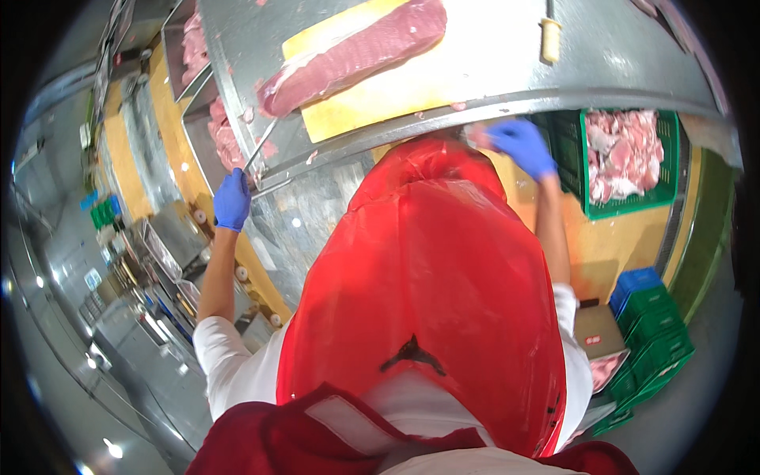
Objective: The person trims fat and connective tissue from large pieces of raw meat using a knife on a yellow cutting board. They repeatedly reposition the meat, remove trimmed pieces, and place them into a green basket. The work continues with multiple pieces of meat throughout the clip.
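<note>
My left hand (232, 202), in a blue glove, is closed round a knife (261, 144) beside the table's left front corner. Its thin blade slants up toward the near end of a long pink meat loin (356, 57). That loin lies across a yellow cutting board (372, 107) on the metal table (495, 75). My right hand (522, 146), gloved in blue too, is at the table's front edge. Between its fingers is a small pale pink meat scrap (477, 135), partly blurred. Just right of this hand stands a green crate (632, 210) filled with meat trimmings (624, 154).
Metal bins (190, 131) of meat pieces stand against the table's left side. A cream-coloured handle (550, 41) lies on the table at the right. Stacked green crates (653, 340) and a metal box (599, 336) are on the floor at lower right. Small scraps dot the tabletop.
</note>
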Tool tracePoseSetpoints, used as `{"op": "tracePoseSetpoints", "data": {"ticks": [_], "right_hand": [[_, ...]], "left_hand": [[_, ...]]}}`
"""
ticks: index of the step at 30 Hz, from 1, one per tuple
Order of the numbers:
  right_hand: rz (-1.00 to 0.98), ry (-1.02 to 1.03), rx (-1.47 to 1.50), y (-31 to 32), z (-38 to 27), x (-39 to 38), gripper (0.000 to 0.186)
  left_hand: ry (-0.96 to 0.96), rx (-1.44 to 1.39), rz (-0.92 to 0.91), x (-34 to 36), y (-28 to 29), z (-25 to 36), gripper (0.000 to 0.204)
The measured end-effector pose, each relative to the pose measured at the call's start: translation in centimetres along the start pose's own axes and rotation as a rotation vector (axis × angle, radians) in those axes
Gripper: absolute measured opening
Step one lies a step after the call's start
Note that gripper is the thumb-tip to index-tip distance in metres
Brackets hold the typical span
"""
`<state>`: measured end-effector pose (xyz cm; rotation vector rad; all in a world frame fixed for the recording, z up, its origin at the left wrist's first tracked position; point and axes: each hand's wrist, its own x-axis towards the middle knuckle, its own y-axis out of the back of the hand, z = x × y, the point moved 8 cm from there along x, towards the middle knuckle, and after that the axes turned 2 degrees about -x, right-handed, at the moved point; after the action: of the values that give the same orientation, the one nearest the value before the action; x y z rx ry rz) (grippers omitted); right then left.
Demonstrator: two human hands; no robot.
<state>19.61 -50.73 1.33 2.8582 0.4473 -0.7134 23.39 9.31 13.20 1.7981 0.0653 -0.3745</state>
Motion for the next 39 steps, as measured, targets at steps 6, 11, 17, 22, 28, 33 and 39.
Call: {"op": "tracePoseSetpoints", "data": {"ticks": [6, 11, 17, 22, 28, 33, 39], "right_hand": [[1.309, -0.110, -0.017, 21.3, 12.6, -23.2, 0.027], [0.807, -0.655, -0.744, 27.8, 22.0, -17.9, 0.061], [0.193, 0.151, -0.413, 4.2, -4.0, 1.9, 0.057], [-0.320, 0.430, -0.577, -9.9, -9.1, 3.6, 0.050], [-0.040, 0.270, -0.620, -13.1, -4.2, 3.2, 0.046], [0.176, 0.061, -0.307, -17.3, 0.1, 0.7, 0.043], [0.329, -0.178, -0.157, -22.7, 4.0, -4.2, 0.042]], "left_hand": [[0.624, -0.489, 0.287, -6.3, -2.2, 3.3, 0.027], [0.681, -1.081, 0.288, -5.4, -7.0, 9.1, 0.028], [-0.004, -0.604, 0.305, 6.5, 1.4, 12.9, 0.024], [-0.483, -0.284, 0.177, 16.0, 4.1, 16.1, 0.022], [-0.723, -0.122, -0.053, 20.2, 5.2, 19.8, 0.022], [-0.802, -0.172, -0.066, 19.9, 3.2, 17.1, 0.023], [-0.619, -0.089, -0.239, 13.3, -3.1, 0.4, 0.021]]}}
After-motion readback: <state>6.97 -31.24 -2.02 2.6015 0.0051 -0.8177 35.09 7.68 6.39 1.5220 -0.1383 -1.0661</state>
